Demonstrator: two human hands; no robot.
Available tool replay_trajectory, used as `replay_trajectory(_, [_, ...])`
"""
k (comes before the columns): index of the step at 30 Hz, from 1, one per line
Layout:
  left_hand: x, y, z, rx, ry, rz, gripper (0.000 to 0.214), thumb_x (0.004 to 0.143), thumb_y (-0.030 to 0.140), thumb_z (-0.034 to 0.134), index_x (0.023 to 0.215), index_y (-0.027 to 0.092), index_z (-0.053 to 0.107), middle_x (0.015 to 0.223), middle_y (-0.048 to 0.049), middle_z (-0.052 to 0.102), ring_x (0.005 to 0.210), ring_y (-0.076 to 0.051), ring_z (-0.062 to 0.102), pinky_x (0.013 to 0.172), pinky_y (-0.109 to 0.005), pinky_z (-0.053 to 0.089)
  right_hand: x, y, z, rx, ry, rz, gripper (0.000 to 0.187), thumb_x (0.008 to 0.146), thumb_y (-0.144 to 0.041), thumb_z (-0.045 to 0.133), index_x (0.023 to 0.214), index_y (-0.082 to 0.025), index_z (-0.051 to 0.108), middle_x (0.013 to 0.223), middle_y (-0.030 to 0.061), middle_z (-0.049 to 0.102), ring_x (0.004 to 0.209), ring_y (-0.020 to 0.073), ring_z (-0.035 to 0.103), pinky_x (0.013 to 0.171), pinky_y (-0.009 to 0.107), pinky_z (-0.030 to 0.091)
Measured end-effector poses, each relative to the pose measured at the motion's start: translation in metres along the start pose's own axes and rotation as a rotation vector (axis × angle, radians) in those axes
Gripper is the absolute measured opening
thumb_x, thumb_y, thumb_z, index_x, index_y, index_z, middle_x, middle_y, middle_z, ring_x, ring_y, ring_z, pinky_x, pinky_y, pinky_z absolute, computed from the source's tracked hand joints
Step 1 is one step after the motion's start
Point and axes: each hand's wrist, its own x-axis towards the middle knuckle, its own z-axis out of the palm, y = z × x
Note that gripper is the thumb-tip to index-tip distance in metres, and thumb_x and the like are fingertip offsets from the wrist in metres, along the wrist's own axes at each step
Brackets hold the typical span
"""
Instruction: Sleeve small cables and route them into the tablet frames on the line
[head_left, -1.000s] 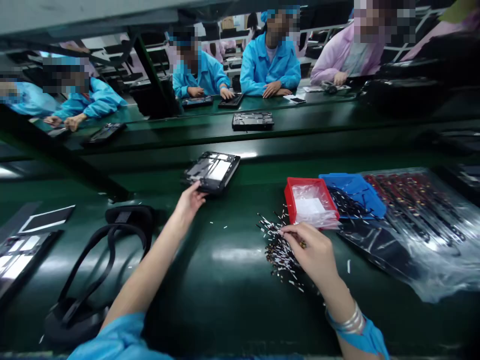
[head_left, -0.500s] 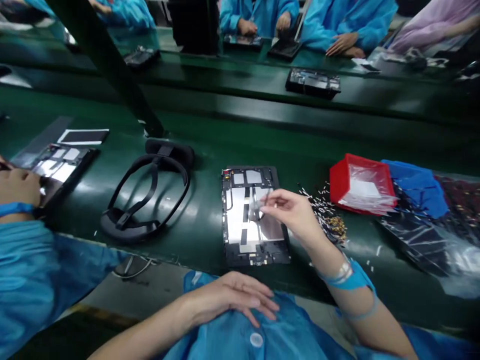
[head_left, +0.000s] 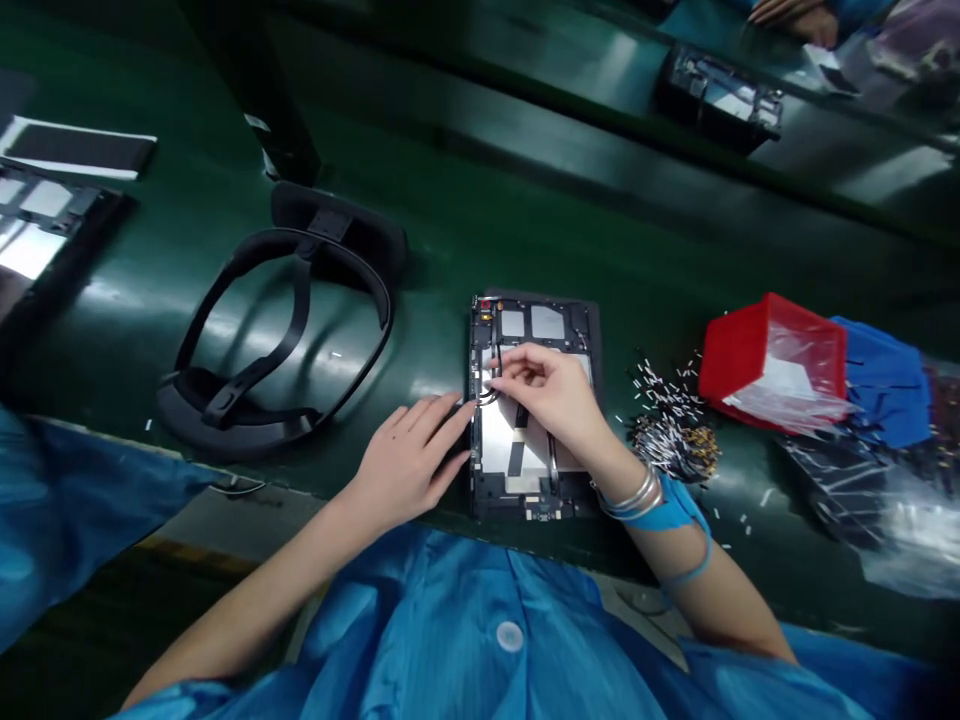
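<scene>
An opened tablet chassis point(head_left: 534, 320) with silver plates and black strips lies on the green belt in front of me. My left hand point(head_left: 409, 465) lies flat with fingers stretched out, its fingertips touching the chassis's left edge. My right hand point(head_left: 547, 390) rests on the chassis, its fingers pinched on a thin black cable at the left side of the chassis. A heap of small black and white cables point(head_left: 667, 430) lies just right of the chassis.
A black head strap point(head_left: 277, 330) lies to the left. A red bin point(head_left: 739, 345), a blue tray point(head_left: 889, 375) and plastic bags point(head_left: 900, 500) stand at the right. Another chassis point(head_left: 45, 215) lies far left, one more point(head_left: 716, 95) on the far belt.
My left hand has come up from my lap to the chassis's left edge. My right hand has lowered onto the chassis with the cable. The view has tilted down.
</scene>
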Motion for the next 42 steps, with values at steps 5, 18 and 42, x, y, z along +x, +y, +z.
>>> replay_trajectory(5, [0.003,0.004,-0.002,0.072,-0.007,0.022,0.034,0.095,0.025,0.044,0.122,0.011,0.058,0.118,-0.0163,0.065,0.102,-0.029,0.062,0.072,-0.037,0.051,-0.002,-0.002,0.002,-0.063,0.013,0.008,0.011,0.071,-0.020,0.069,0.081,-0.017,0.068,0.067,-0.0021,0.064,0.062,0.0100,0.056,0.060,0.027,0.042])
replay_trajectory(18, [0.009,0.005,0.001,0.058,0.033,0.015,0.038,0.095,0.035,0.044,0.115,0.008,0.061,0.121,-0.0204,0.063,0.105,-0.031,0.061,0.071,-0.037,0.051,0.018,-0.017,-0.020,-0.346,-0.061,0.015,0.014,0.076,-0.030,0.065,0.079,-0.018,0.070,0.063,0.0000,0.065,0.059,0.0116,0.056,0.059,0.028,0.040])
replay_trajectory(42, [0.009,0.004,0.001,0.097,-0.075,0.023,0.043,0.095,0.041,0.045,0.129,0.015,0.056,0.139,-0.0218,0.051,0.123,-0.035,0.053,0.093,-0.045,0.038,0.034,-0.022,-0.018,-0.384,-0.083,0.071,0.011,0.072,-0.017,0.070,0.064,-0.015,0.064,0.049,-0.0042,0.053,0.050,0.0082,0.048,0.056,0.027,0.036])
